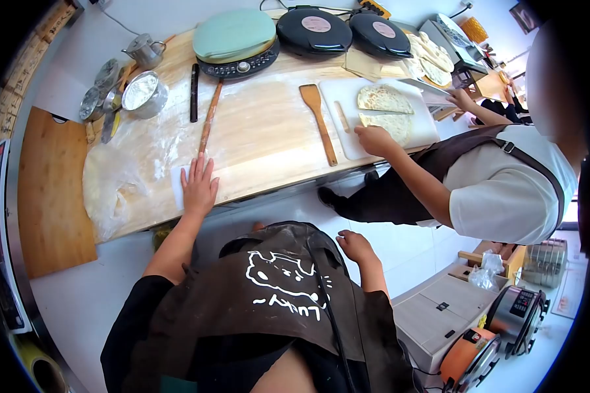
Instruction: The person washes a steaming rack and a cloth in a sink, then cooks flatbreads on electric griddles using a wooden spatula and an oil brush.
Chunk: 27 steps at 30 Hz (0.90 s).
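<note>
My left hand [199,185] lies flat with fingers spread at the front edge of the floured wooden table [255,124], beside a strip of white paper [177,187]. The near end of a thin rolling pin [210,116] is just beyond its fingertips. A dark stick [194,93] lies left of the pin. My right hand [356,246] hangs near my apron, off the table, with its fingers curled; what it holds, if anything, is too small to tell. A wooden spatula [318,124] rests beside the white cutting board [347,144], which bears cut flatbread [385,98].
On the right, a co-worker [505,177] holds a knife [426,85] and touches the flatbread. Round griddles [236,42] line the back. A flour bowl [144,95], a metal teapot [144,51] and plastic-covered dough [111,187] are on the left.
</note>
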Each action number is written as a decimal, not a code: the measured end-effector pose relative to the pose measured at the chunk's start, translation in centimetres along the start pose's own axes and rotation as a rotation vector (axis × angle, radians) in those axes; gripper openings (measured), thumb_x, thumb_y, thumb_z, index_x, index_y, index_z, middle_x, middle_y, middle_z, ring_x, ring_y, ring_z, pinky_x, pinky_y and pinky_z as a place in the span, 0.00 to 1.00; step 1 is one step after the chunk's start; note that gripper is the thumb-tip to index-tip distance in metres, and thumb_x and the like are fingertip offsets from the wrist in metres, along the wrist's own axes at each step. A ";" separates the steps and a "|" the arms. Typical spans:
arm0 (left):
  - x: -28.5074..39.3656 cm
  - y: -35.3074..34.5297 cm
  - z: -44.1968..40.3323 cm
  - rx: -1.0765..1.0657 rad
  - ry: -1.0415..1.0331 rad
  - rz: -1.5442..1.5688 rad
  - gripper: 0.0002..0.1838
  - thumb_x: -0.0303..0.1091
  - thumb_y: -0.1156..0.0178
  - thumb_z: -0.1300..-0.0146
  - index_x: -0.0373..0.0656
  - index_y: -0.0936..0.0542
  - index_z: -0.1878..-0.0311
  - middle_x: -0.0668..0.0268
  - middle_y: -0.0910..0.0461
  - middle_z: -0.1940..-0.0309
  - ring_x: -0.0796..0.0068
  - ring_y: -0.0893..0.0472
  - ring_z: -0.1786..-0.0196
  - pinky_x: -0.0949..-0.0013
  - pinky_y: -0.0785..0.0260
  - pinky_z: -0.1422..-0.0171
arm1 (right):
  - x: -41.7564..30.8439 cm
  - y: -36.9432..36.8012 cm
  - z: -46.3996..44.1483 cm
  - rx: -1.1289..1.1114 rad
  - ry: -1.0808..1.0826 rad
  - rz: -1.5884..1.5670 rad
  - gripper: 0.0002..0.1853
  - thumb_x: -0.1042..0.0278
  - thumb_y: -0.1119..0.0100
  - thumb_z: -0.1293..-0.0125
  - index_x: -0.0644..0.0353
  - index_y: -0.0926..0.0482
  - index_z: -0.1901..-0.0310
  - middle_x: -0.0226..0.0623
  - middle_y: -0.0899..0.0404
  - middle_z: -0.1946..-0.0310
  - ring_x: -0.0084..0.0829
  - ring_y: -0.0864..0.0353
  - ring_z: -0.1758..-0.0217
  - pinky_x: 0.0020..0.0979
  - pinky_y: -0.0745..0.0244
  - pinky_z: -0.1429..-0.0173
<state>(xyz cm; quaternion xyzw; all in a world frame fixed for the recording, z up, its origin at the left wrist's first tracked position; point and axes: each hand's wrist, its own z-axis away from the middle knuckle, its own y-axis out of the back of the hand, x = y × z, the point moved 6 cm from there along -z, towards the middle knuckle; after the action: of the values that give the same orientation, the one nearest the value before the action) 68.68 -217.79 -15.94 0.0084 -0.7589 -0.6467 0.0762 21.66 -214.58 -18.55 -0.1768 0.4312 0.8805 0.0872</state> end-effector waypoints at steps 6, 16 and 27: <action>-0.2 -0.4 0.2 0.050 -0.014 0.028 0.28 0.41 0.46 0.33 0.50 0.33 0.30 0.62 0.47 0.23 0.61 0.44 0.24 0.45 0.59 0.22 | 3.4 -0.8 -1.3 -0.104 -0.030 0.009 0.19 0.55 0.50 0.31 0.60 0.19 0.49 0.49 0.17 0.52 0.50 0.20 0.46 0.41 0.27 0.40; -0.6 -0.7 0.3 0.072 -0.003 0.034 0.27 0.40 0.47 0.35 0.50 0.32 0.31 0.61 0.45 0.24 0.61 0.42 0.24 0.46 0.57 0.23 | 8.9 -2.1 -2.3 -0.151 -0.019 0.007 0.19 0.56 0.50 0.30 0.60 0.18 0.50 0.49 0.18 0.51 0.49 0.21 0.45 0.40 0.28 0.39; -1.0 -1.5 0.3 0.047 0.013 0.010 0.28 0.38 0.46 0.36 0.51 0.32 0.31 0.61 0.46 0.24 0.61 0.43 0.24 0.47 0.57 0.23 | 10.9 -3.6 -2.6 -0.239 -0.011 -0.068 0.18 0.57 0.48 0.32 0.60 0.18 0.51 0.48 0.17 0.53 0.47 0.19 0.47 0.39 0.26 0.42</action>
<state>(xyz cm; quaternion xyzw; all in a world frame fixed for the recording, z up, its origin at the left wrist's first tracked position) 69.52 -217.66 -17.58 0.0106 -0.7733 -0.6283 0.0843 13.31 -214.43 -26.86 -0.1956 0.3167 0.9230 0.0976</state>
